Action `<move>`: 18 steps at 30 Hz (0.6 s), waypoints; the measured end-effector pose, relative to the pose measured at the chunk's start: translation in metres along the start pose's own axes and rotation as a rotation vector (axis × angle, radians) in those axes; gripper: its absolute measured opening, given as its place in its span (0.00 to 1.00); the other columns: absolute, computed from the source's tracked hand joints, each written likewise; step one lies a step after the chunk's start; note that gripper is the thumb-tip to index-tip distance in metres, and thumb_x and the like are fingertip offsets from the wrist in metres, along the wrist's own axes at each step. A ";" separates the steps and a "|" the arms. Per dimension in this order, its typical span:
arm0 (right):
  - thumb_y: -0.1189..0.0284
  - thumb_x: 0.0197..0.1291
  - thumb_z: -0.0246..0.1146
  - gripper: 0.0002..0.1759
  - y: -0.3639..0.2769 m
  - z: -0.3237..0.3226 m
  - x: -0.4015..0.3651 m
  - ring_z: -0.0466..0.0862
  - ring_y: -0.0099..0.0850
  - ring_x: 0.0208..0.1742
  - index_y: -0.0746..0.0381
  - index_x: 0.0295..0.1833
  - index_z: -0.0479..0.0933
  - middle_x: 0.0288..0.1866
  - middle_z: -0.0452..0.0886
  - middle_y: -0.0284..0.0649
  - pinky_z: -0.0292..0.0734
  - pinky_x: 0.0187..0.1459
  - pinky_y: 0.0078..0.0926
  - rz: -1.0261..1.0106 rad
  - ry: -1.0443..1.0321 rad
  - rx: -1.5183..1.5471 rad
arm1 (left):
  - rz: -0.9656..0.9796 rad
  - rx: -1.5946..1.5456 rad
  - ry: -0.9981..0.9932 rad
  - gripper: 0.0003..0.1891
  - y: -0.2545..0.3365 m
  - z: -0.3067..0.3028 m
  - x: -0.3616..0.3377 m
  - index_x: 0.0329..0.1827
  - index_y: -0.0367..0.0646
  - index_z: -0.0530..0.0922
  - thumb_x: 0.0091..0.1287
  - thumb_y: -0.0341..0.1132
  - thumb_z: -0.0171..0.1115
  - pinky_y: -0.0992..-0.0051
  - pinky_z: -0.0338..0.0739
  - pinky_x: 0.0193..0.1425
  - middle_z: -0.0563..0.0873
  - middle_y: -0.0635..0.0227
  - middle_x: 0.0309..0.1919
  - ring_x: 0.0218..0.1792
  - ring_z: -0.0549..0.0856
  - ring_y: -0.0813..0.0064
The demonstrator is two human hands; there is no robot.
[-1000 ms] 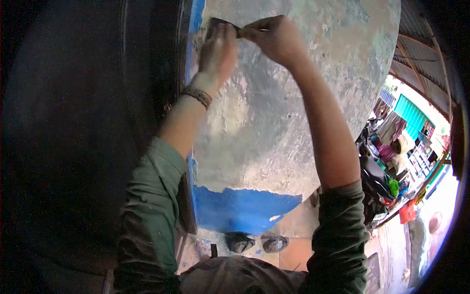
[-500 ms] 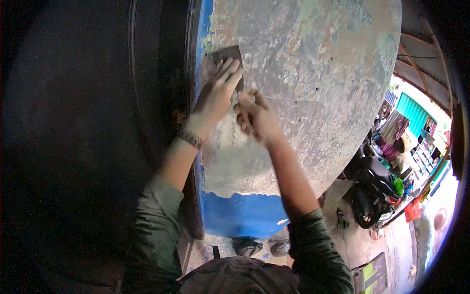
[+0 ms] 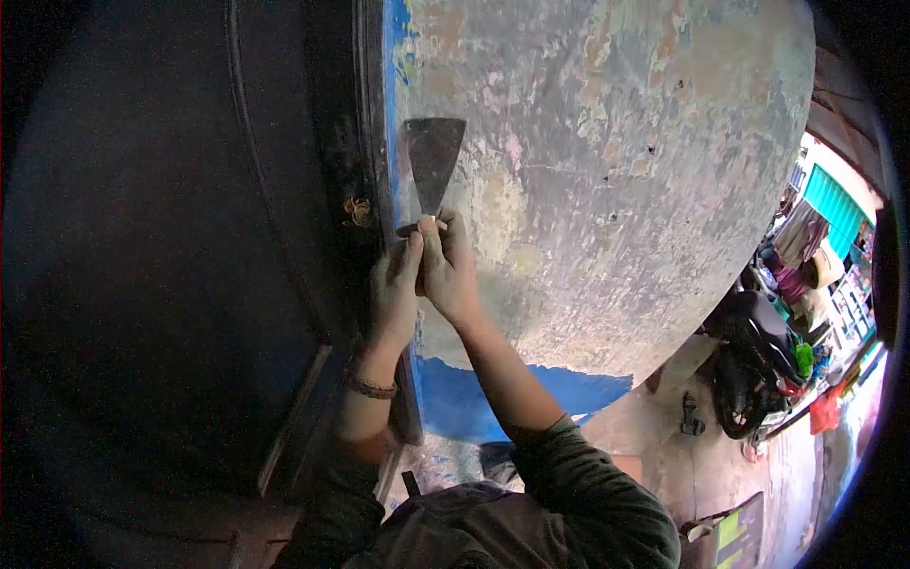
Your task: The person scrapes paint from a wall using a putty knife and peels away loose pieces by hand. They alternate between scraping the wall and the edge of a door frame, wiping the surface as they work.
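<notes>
A scraper with a wide dark metal blade (image 3: pixel 436 156) lies against a curved panel (image 3: pixel 569 247), its broad edge pointing away from me. My right hand (image 3: pixel 449 275) is closed around the scraper near the neck of the blade, thumb on top. Just left of it and lower, my left hand (image 3: pixel 393 289) is closed against the handle, its thumb pointing up; the handle is mostly hidden between both hands. The panel's surface is patchy grey, tan and whitish, with blue paint (image 3: pixel 512 398) along its near end and a thin blue strip at its left edge.
A dark frame and panel (image 3: pixel 365 123) border the work on the left, with a small tan tangle (image 3: pixel 357 211) on them. To the right stand a parked motorbike (image 3: pixel 749 351) and a heap of cloths. A sandal (image 3: pixel 692 414) lies on the floor.
My left hand has come off the blade and down to the handle, leaving the blade uncovered. My right hand has shifted left and nearer to me, with the scraper now pointing almost straight ahead.
</notes>
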State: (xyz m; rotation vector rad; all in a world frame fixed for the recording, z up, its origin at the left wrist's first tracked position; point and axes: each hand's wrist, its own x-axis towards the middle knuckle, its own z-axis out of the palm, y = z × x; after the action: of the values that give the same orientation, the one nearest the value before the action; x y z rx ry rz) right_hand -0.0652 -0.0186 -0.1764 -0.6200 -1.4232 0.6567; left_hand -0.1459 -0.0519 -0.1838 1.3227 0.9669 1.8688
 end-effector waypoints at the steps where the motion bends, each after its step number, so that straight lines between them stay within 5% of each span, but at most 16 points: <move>1: 0.60 0.72 0.55 0.18 -0.011 -0.006 0.000 0.84 0.49 0.33 0.62 0.56 0.69 0.33 0.82 0.54 0.77 0.37 0.39 -0.008 0.000 -0.045 | -0.106 -0.118 -0.070 0.19 0.003 -0.002 0.001 0.42 0.38 0.79 0.75 0.48 0.53 0.78 0.72 0.34 0.82 0.67 0.27 0.30 0.81 0.79; 2: 0.70 0.71 0.57 0.14 -0.022 -0.016 0.005 0.80 0.32 0.42 0.66 0.56 0.71 0.43 0.82 0.45 0.74 0.44 0.29 0.002 -0.057 -0.110 | -0.147 -0.171 -0.118 0.18 0.020 -0.001 -0.002 0.40 0.41 0.78 0.74 0.49 0.55 0.82 0.66 0.23 0.75 0.75 0.21 0.21 0.75 0.85; 3: 0.70 0.71 0.57 0.14 -0.020 -0.025 0.011 0.80 0.32 0.42 0.66 0.56 0.71 0.43 0.82 0.45 0.74 0.44 0.29 0.004 -0.064 -0.101 | -0.146 -0.164 -0.109 0.18 0.026 -0.001 -0.003 0.40 0.41 0.78 0.74 0.49 0.55 0.82 0.66 0.23 0.75 0.75 0.21 0.21 0.75 0.85; 5: 0.76 0.63 0.58 0.17 -0.018 -0.037 0.024 0.77 0.45 0.53 0.63 0.58 0.73 0.53 0.79 0.49 0.71 0.53 0.38 -0.537 0.151 -0.645 | -0.229 -0.163 -0.153 0.17 0.034 -0.003 -0.001 0.38 0.42 0.76 0.74 0.49 0.56 0.82 0.61 0.16 0.73 0.76 0.19 0.15 0.70 0.86; 6: 0.78 0.53 0.59 0.25 -0.033 -0.038 0.031 0.71 0.51 0.62 0.61 0.60 0.73 0.61 0.75 0.48 0.65 0.61 0.45 -0.564 0.116 -0.622 | -0.252 -0.185 -0.237 0.16 0.029 -0.014 0.005 0.49 0.44 0.80 0.71 0.48 0.59 0.87 0.63 0.17 0.80 0.78 0.32 0.23 0.75 0.87; 7: 0.78 0.53 0.59 0.25 -0.041 -0.039 0.041 0.71 0.51 0.62 0.61 0.60 0.73 0.61 0.75 0.48 0.65 0.61 0.45 -0.564 0.113 -0.613 | -0.250 -0.179 -0.230 0.16 0.022 -0.014 0.008 0.49 0.44 0.80 0.71 0.48 0.59 0.87 0.63 0.17 0.80 0.78 0.32 0.23 0.75 0.87; 9: 0.72 0.57 0.56 0.25 -0.047 -0.043 0.070 0.66 0.47 0.69 0.63 0.62 0.72 0.67 0.70 0.47 0.60 0.68 0.50 -0.878 -0.056 -0.902 | -0.225 -0.242 0.008 0.15 0.027 -0.003 0.017 0.50 0.46 0.80 0.70 0.46 0.61 0.89 0.71 0.23 0.80 0.78 0.32 0.26 0.78 0.87; 13: 0.69 0.57 0.54 0.26 -0.049 -0.031 0.130 0.66 0.47 0.70 0.64 0.62 0.73 0.66 0.71 0.47 0.55 0.72 0.52 -1.076 -0.068 -0.944 | -0.103 -0.216 0.100 0.16 0.059 0.024 0.032 0.53 0.49 0.79 0.68 0.45 0.63 0.90 0.75 0.29 0.81 0.79 0.33 0.30 0.80 0.88; 18: 0.68 0.56 0.55 0.22 -0.061 -0.013 0.159 0.69 0.47 0.68 0.66 0.55 0.76 0.61 0.75 0.48 0.55 0.73 0.54 -1.202 0.033 -0.887 | 0.171 -0.390 0.053 0.07 0.068 0.041 0.053 0.42 0.41 0.77 0.70 0.36 0.61 0.87 0.57 0.10 0.80 0.73 0.29 0.14 0.68 0.86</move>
State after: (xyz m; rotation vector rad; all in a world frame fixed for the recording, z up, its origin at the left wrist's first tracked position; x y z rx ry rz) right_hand -0.0438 0.0567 -0.0250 -0.3075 -1.7072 -0.9692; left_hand -0.1282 -0.0354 -0.0920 1.1505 0.4889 2.0990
